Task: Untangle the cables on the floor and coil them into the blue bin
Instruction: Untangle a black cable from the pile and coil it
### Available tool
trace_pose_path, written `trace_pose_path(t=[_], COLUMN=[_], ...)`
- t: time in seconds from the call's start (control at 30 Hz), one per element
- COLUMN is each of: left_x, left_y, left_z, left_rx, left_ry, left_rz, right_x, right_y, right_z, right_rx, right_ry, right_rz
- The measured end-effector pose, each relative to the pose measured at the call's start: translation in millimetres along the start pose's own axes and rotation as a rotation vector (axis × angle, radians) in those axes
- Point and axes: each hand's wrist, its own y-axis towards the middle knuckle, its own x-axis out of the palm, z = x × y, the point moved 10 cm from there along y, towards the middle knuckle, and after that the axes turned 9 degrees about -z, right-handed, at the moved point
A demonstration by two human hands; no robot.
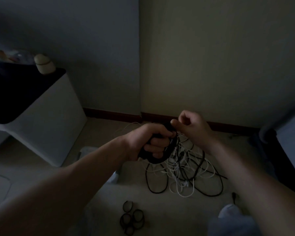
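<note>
Left grip (pixel 149 140) closed round a thick black coil (pixel 160 161), fingers through the loop, the coil hanging roughly upright off the hand, held up above the floor (pixel 160 210). Right grip (pixel 192 128) sits just right of it and a bit farther from the person, thumb and fingers pinching what looks like the black cable at the top of the coil; too dark to pick out the exact strand. Key relation: the tangle (pixel 182 167) of black and white cables lies on the floor directly below and slightly right of both hands. Strands run up from it to the coil, so the free run of cable leads downward, on the right hand's side. Right grip is the nearer one to the pile, left is taken up as coil holder. My read: mid-coiling one black cable, most of the pile not yet sorted. The next wrap needs the right hand to draw slack up out of the tangle and lay it over the left, and white strands crossing the black loops could snag and lift with it. A few small black loops (pixel 132 217) lie apart on the floor, nearer the person. Blue bin: not sure, a pale shape (pixel 86 150) shows behind the left forearm, cannot tell if that's it
</note>
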Motion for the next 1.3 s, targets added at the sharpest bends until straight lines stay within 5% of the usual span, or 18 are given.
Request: trace_pose_path(t=[0.2, 0.83, 1.07, 1.3], left_x=[-17, -36, -74, -97], left_y=[-7, -12, -32, -45], left_z=[12, 28, 55, 64], left_rx=[0.099, 0.296, 0.539, 0.593], left_ry=[-0.119, -0.344, -0.428, -0.341], left_rz=[0.117, 0.202, 0.377, 0.495], right_x=[21, 25, 73, 91], right_y=[-1, -6, -14, -17], right_z=[14, 43, 47, 29], right_rx=[0.005, 0.238, 0.280, 0.210], right_ry=[0.330, 0.267, 0.195, -0.038], right_rz=[-0.084, 0.139, -0.188, -0.223])
